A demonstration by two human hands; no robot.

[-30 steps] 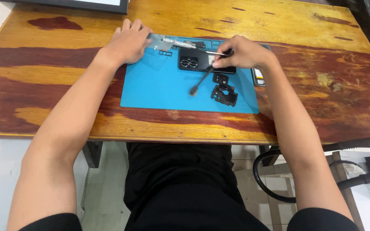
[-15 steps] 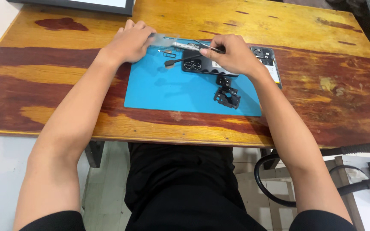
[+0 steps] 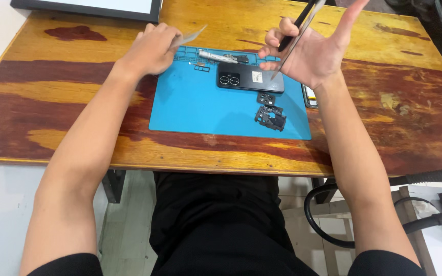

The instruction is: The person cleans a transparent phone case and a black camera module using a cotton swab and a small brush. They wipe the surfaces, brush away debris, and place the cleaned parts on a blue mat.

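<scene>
Wooden table (image 3: 52,102) carries blue work mat (image 3: 205,110) at frame centre. Left hand (image 3: 149,51) pinches thin clear plastic card (image 3: 188,37) at mat's upper left. Right hand (image 3: 308,53), raised and half open, grips tweezers (image 3: 297,30) above black phone (image 3: 250,79); loose black parts (image 3: 270,115) lie just below it.

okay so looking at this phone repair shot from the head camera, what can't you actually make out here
Head view, the only one:
- The slim tool in the right hand: its upper end runs off the top edge, so its kind is unclear.
- The thin pale piece in the left hand: mostly behind the fingers.
- Small dark parts on the blue mat: too small to identify.
- The phone: right end hidden by the right hand.
- The framed panel: cut by the top edge.
</scene>
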